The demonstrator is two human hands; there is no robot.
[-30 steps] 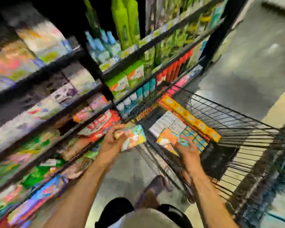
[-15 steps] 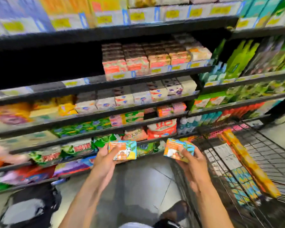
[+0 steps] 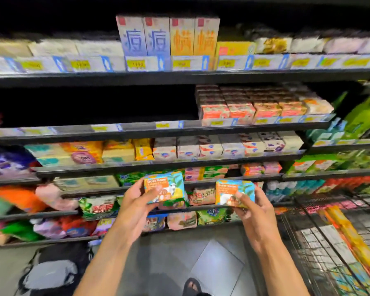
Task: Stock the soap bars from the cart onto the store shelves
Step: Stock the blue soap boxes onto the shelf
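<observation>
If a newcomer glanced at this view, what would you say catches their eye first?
Two bright orange-and-teal boxes held up at centre: the left hand grips the left goat soap box, the right hand grips the right goat soap box. Next come the tall blue and orange cartons standing on the top shelf, and the wire cart at lower right.

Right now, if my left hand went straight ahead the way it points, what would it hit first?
Probably the black shelf edge behind the goat soap box that your left hand holds; the box would touch first. Depth is unclear.
</observation>
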